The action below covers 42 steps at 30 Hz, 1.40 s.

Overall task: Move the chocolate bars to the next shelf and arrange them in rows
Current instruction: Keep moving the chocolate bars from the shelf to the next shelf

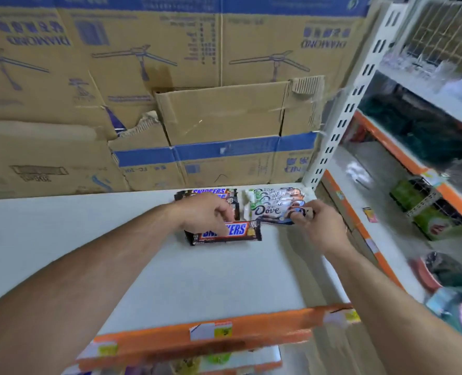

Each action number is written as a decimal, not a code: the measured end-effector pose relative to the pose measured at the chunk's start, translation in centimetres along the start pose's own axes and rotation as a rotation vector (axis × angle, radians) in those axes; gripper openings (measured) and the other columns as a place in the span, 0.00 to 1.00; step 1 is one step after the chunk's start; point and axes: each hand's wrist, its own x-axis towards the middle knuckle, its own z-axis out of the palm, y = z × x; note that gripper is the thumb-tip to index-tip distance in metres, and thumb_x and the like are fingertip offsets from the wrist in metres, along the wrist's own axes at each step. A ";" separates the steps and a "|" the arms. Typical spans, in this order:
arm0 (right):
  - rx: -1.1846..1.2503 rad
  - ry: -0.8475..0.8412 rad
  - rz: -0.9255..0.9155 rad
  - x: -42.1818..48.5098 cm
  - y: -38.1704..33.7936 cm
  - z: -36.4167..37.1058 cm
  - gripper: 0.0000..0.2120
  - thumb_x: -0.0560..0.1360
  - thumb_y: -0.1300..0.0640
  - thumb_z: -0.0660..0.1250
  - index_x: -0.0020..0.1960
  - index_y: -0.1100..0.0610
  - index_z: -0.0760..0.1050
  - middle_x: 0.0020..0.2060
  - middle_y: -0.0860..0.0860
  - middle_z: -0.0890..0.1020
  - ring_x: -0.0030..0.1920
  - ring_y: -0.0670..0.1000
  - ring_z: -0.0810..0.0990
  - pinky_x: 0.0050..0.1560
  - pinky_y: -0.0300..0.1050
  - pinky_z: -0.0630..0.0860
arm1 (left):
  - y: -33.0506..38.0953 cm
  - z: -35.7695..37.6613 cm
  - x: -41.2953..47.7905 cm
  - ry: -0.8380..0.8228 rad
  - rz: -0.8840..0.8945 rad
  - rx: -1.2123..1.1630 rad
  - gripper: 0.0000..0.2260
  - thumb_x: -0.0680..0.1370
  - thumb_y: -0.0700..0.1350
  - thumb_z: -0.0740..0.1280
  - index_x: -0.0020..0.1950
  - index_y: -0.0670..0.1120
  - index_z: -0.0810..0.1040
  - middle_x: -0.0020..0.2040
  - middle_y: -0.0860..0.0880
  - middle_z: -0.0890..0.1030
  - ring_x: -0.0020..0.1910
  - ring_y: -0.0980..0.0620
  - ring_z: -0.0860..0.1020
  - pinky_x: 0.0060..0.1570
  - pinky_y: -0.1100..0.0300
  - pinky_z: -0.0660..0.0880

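Orange shelf edge (pixel 251 331), price-tagged, nearest me. White shelf (pixel 197 280): Snickers row (pixel 210 192) and Dove row (pixel 275 196) at the back, side by side. Left hand (pixel 205 212) pinches a Snickers bar (pixel 240 231) lying before its row. Right hand (pixel 319 228) pinches a Dove bar (pixel 274 216) by its end. Both likely light, stiff, slick-wrapped, snappable, so I grip the long edges.
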 end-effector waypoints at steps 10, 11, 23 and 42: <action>0.134 0.057 0.029 1.7 2.5 0.5 0.12 0.72 0.50 0.73 0.50 0.53 0.75 0.42 0.49 0.80 0.44 0.53 0.77 0.42 0.44 0.69 | 0.9 2.0 -1.3 0.046 -0.148 -0.052 0.09 0.74 0.45 0.74 0.52 0.53 0.81 0.46 0.52 0.84 0.45 0.53 0.81 0.50 0.55 0.77; 0.167 0.070 0.034 1.7 2.7 0.5 0.12 0.71 0.51 0.73 0.50 0.54 0.75 0.42 0.49 0.80 0.44 0.52 0.77 0.43 0.43 0.69 | 1.0 2.2 -1.5 0.050 -0.160 -0.058 0.09 0.74 0.45 0.74 0.52 0.52 0.81 0.46 0.51 0.84 0.45 0.52 0.81 0.50 0.55 0.77; 0.127 0.278 0.006 -0.2 2.1 1.3 0.19 0.73 0.52 0.71 0.59 0.59 0.71 0.57 0.56 0.73 0.53 0.58 0.76 0.49 0.50 0.74 | 0.2 1.4 -2.4 0.093 -0.147 0.004 0.10 0.74 0.45 0.74 0.55 0.51 0.82 0.46 0.52 0.82 0.46 0.51 0.81 0.47 0.56 0.78; -0.510 0.115 -0.509 -6.2 -1.4 7.4 0.11 0.70 0.45 0.63 0.44 0.52 0.74 0.43 0.49 0.76 0.47 0.55 0.73 0.42 0.49 0.70 | -5.6 2.0 -1.4 0.551 0.137 0.575 0.18 0.75 0.54 0.66 0.65 0.53 0.75 0.62 0.53 0.74 0.63 0.50 0.68 0.62 0.55 0.65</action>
